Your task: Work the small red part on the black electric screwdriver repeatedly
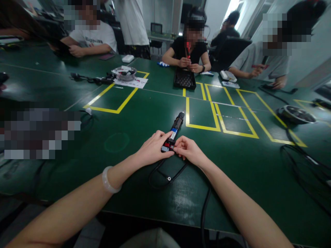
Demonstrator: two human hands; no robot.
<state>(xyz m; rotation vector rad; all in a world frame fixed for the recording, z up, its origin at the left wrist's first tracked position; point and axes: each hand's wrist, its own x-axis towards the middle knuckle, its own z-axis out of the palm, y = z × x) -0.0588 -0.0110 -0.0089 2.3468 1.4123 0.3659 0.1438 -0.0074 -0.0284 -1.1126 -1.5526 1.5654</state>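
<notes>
A black tool shaped like an electric screwdriver (178, 122) lies at a slant on the green table, its narrow metal tip facing away from me. Its middle shows a blue and silver section, and its near end has red and grey parts. My left hand (155, 146) grips the near half from the left, thumb along the top. From the right, my right hand (190, 150) pinches at the near end; its fingertips hide what they hold. A black cable loop (157, 186) with a small ring-shaped end (169, 178) lies just below both hands.
Yellow tape rectangles (204, 127) mark the green table (134, 127). Across it, a person holds a red-handled tool (188, 48) over a black tray (184, 80). A clear bowl (125, 73) sits on papers. To the right are a round black device (297, 114) and loose cables (297, 168).
</notes>
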